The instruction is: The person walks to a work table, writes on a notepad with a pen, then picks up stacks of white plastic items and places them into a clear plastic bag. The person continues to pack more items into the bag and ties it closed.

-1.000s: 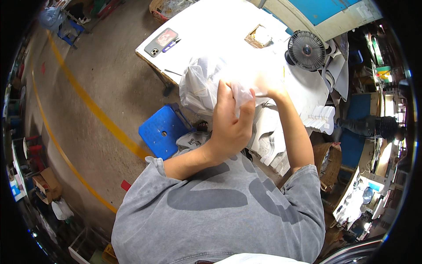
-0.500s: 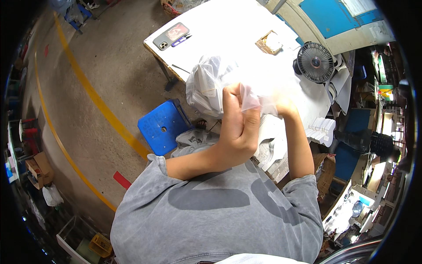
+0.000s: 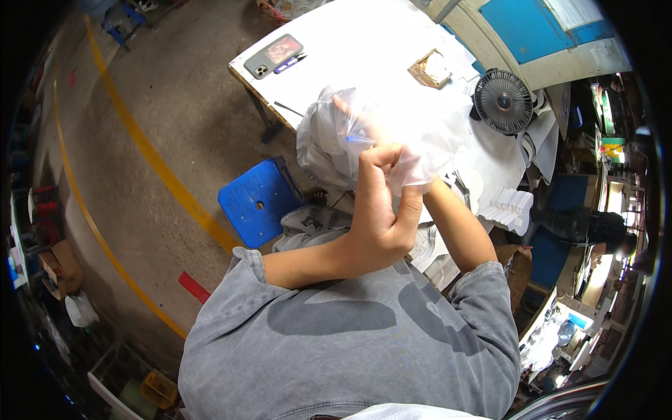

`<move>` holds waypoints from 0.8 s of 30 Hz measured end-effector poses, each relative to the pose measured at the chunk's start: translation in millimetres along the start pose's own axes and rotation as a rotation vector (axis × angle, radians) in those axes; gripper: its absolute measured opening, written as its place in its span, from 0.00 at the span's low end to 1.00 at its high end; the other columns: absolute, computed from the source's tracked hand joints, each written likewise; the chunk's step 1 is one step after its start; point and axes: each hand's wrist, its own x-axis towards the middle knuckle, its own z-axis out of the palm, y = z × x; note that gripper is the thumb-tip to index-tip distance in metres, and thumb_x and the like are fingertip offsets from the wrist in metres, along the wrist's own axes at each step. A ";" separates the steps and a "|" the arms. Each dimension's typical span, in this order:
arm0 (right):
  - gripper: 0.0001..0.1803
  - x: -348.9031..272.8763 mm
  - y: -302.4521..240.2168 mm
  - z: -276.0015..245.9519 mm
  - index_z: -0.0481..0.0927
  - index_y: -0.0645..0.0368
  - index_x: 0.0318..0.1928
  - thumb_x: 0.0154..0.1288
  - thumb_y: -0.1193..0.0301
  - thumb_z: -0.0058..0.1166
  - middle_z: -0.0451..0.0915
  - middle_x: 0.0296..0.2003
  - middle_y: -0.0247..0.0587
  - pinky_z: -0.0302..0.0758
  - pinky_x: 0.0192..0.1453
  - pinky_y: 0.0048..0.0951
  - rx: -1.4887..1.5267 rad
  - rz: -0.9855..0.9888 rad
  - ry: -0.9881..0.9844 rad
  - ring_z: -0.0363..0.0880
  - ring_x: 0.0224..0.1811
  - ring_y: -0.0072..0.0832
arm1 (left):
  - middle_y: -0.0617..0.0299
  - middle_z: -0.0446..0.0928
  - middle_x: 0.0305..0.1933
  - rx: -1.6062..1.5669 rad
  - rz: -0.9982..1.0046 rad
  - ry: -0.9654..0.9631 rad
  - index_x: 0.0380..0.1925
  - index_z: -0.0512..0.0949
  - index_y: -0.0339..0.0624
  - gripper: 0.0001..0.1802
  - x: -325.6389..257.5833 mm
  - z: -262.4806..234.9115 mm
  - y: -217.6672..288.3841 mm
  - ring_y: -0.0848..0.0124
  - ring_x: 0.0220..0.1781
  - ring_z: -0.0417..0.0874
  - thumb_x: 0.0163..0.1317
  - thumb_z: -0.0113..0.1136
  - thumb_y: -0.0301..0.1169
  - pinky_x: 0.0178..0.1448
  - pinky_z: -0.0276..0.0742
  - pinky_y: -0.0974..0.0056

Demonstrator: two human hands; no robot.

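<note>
Plastic bag (image 3: 325, 143) partly hides the table (image 3: 364, 42) near phone (image 3: 275, 56) and fan (image 3: 502, 101).

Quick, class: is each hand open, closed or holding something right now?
Left hand: closed, pinching the clear plastic bag.
Right hand: seen faintly through plastic; its grip cannot be told.

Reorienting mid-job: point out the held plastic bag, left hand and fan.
Held plastic bag (image 3: 420, 165), head view: its lower part.
Left hand (image 3: 381, 224), head view: middle of the hand.
Fan (image 3: 503, 102), head view: its hub.
</note>
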 end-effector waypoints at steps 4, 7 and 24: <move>0.17 -13.5 -1.0 -1.3 0.79 0.61 0.59 0.74 0.67 0.56 0.85 0.45 0.46 0.77 0.51 0.36 0.053 0.019 -0.035 0.83 0.45 0.33 | 0.50 0.65 0.64 0.038 0.005 -0.021 0.67 0.55 0.34 0.23 1.3 -0.8 1.9 0.69 0.65 0.68 0.76 0.47 0.20 0.73 0.63 0.62; 0.18 -18.0 -2.1 -3.8 0.79 0.61 0.59 0.74 0.67 0.56 0.85 0.45 0.46 0.77 0.51 0.36 0.113 0.040 -0.043 0.83 0.45 0.33 | 0.50 0.65 0.64 -0.019 0.003 -0.014 0.67 0.55 0.34 0.23 6.4 -1.8 4.6 0.69 0.65 0.68 0.76 0.48 0.20 0.73 0.63 0.62; 0.09 -201.6 -52.4 -42.9 0.66 0.59 0.50 0.74 0.75 0.49 0.68 0.26 0.28 0.52 0.20 0.16 0.823 -0.239 0.787 0.56 0.16 0.10 | 0.43 0.76 0.60 0.237 0.196 -0.304 0.66 0.74 0.32 0.26 55.6 -51.8 0.1 0.58 0.63 0.77 0.68 0.56 0.29 0.72 0.68 0.56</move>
